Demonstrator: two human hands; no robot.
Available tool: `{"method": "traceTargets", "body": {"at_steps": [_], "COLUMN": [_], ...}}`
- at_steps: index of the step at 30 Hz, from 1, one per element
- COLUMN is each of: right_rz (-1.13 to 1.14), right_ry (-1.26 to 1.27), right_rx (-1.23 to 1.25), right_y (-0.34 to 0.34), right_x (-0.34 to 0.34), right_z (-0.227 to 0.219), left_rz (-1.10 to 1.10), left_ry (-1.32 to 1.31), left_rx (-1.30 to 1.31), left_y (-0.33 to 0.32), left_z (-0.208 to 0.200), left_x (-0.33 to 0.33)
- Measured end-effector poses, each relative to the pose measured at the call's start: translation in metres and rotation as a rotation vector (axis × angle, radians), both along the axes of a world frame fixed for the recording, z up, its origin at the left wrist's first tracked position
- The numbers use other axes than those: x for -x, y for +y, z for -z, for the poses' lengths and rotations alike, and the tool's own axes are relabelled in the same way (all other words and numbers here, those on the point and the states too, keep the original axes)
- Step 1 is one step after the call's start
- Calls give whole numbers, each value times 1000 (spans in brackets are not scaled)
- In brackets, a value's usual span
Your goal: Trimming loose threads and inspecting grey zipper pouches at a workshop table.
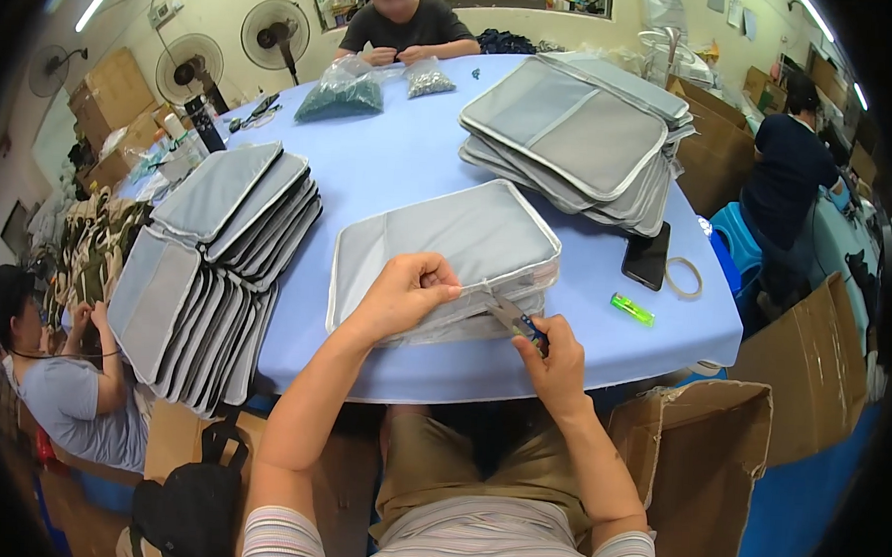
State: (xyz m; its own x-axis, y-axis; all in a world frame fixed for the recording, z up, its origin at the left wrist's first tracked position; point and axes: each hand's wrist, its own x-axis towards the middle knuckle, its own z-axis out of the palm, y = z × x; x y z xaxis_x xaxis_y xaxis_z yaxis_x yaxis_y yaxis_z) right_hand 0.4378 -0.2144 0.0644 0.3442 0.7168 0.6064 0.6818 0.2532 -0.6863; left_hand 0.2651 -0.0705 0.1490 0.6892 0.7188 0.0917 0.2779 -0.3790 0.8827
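Observation:
A flat grey fabric pouch [438, 233] with white piping lies in front of me, on top of at least one similar piece. At its near edge, my left hand [414, 289] is closed in a pinch on the white trim. My right hand [559, 368] grips small thread snips [512, 317] with a dark blue handle. The snips' metal blades point up and left, close to the pouch's near edge and a short way from my left fingertips. Whether a thread lies between the blades is too small to make out.
Stacks of grey pouches stand at right [582, 125] and left [203, 268]. A phone [646, 255], tape ring [684, 278] and green-yellow case [632, 309] lie on the blue-covered table [382, 375]. Bags of small parts [340, 97] sit near a person opposite. Cardboard boxes [697, 459] flank me.

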Motion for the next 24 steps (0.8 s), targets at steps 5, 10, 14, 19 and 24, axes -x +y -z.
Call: {"method": "traceTargets", "body": {"at_steps": [5, 10, 14, 19, 24], "right_rz": [10, 33, 45, 40, 36], "right_ry": [-63, -159, -193, -190, -197], "right_rx": [-155, -166, -186, -177, -202], "right_y": [12, 19, 21, 23, 26], "right_x": [-1, -2, -4, -3, -4], "right_z": [7, 2, 0, -1, 0], "left_rz": [17, 49, 67, 81, 90], "left_ry": [-22, -19, -33, -49, -58], "left_rx": [111, 266, 316, 334, 365], "left_y": [6, 9, 6, 6, 7], "left_z": [-4, -10, -13, -13, -12], "left_x": [-9, -8, -11, -11, -11]}}
